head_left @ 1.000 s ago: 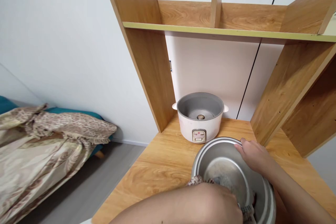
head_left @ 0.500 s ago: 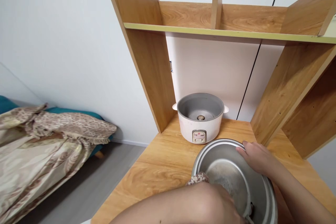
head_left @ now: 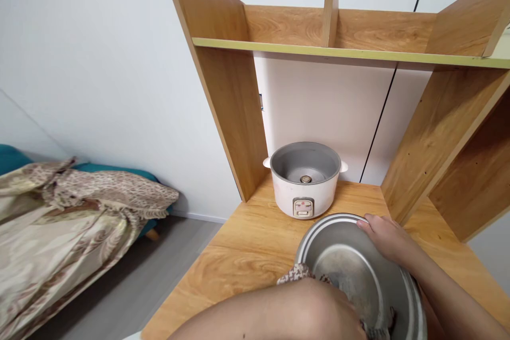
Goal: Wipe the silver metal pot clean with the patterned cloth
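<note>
From the head camera, the right hand (head_left: 384,238) clamps the far rim of the metal inner pot (head_left: 350,268), thumb outside and fingers curled over the edge, tilting the pot's mouth toward the person above the wooden desk (head_left: 243,255). The left hand (head_left: 338,316) is plunged inside the pot, just below and nearer than the right hand; a patterned cloth (head_left: 297,273) pokes out beside its wrist at the pot's near rim, so the hand appears closed on that cloth, though the fingers themselves are hidden by the forearm and the pot wall. Beyond the right hand, well apart from it, the white rice cooker body (head_left: 305,180) stands empty at the back of the desk, under the wooden shelf (head_left: 338,50). Far off to the left of both hands lies a bed with a patterned blanket (head_left: 67,223). The pot seems steadied by one hand on one side only; a hard push from the cloth hand could twist the smooth rim out of that grip and let the pot drop onto the desk or slide toward its near edge.
</note>
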`<state>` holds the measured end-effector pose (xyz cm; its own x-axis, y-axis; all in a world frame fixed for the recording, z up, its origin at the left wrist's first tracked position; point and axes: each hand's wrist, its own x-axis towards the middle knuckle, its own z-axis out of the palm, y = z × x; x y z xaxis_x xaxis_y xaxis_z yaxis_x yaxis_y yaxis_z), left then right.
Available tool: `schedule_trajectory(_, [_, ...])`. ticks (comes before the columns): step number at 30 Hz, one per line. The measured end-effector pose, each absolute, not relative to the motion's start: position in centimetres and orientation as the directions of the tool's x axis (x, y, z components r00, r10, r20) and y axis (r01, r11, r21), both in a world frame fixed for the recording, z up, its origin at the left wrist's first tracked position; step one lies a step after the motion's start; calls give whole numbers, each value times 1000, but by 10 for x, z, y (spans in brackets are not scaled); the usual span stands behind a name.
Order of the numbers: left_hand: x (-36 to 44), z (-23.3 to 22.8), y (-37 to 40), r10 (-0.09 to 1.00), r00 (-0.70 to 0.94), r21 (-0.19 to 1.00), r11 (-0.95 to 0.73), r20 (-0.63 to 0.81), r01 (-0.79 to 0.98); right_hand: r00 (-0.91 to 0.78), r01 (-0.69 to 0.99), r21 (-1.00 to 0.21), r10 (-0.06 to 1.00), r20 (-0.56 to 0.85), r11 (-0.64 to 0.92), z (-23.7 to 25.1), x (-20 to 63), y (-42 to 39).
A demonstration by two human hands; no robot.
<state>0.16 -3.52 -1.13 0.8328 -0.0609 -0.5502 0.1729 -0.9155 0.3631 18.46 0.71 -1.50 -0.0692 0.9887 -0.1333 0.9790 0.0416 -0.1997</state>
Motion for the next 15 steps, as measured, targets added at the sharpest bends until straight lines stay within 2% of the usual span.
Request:
schedule_trajectory(4, [0,8,-45,120,843,178,-953,-524,246,5,993,-118,993,-119,-20,-14,181,7])
schedule_trajectory(6, [3,15,-47,147,840,157,-952,-522,264,15,994,-103,992,-128,-28,-13,180,7])
schedule_trajectory(12, [14,22,-43,47,685,208,-936,-727,285,9,996,-93,994,-112,-19,-13,179,7])
schedule_trajectory(15, [11,26,-46,69,793,148,-969,-606,198,7,996,-87,994,-108,-16,-13,177,7])
